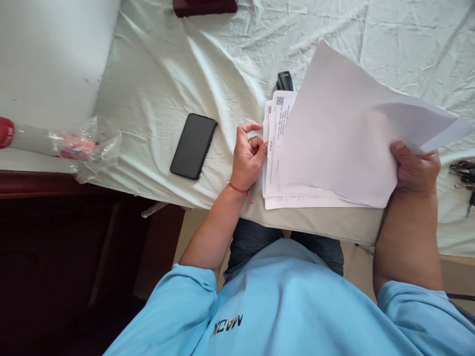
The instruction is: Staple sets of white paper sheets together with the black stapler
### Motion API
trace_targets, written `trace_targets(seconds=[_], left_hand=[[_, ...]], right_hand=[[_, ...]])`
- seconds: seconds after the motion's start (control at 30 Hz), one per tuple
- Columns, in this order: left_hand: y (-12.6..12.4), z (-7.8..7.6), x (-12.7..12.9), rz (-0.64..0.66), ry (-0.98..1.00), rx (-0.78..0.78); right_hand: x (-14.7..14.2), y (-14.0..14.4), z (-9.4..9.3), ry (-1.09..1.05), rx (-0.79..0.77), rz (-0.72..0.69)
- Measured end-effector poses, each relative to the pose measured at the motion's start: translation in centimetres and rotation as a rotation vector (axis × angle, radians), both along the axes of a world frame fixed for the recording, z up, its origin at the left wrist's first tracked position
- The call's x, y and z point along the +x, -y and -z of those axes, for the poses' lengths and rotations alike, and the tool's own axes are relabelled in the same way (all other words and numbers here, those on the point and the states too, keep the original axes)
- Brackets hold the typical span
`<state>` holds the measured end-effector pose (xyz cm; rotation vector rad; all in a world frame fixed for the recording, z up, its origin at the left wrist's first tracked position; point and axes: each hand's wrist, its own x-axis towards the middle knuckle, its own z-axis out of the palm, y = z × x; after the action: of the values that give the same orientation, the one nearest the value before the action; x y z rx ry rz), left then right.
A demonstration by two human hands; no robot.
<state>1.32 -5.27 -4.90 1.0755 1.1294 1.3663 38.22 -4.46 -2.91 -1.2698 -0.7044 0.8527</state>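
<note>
A stack of printed papers [272,178] lies at the table's front edge, with text and small square codes along its left side. Over it, a blank-looking white sheet [334,128] is lifted and curved, hiding most of the print. My right hand [417,165] grips that sheet at its right side, thumb on top; the other fingers are hidden beneath. At the stack's left edge, my left hand [249,153] has curled fingers, with thumb and fingertips pinching the paper edge. A black stapler-like object [285,80] pokes out behind the papers, its rest covered.
A black phone [193,146] lies left of my left hand on the wrinkled pale cloth [156,89]. Farther left is a plastic-wrapped roll of cups or similar [48,141]. Keys [465,173] sit at the right edge, and a dark red box [205,7] at the back.
</note>
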Motion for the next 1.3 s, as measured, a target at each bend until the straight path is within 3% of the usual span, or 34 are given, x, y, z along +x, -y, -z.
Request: trace_targets(seconds=[0.33, 0.8, 1.3], left_hand=[[0.3, -0.1, 0.2, 0.075, 0.014, 0.034], [-0.2, -0.4, 0.5, -0.013, -0.112, 0.004], [0.0, -0.5, 0.5, -0.013, -0.191, 0.057]], right_hand=[[0.6, -0.1, 0.1, 0.082, -0.007, -0.051], [0.7, -0.1, 0.0, 0.022, 0.004, -0.022], [0.5, -0.3, -0.1, 0.062, -0.009, -0.071]])
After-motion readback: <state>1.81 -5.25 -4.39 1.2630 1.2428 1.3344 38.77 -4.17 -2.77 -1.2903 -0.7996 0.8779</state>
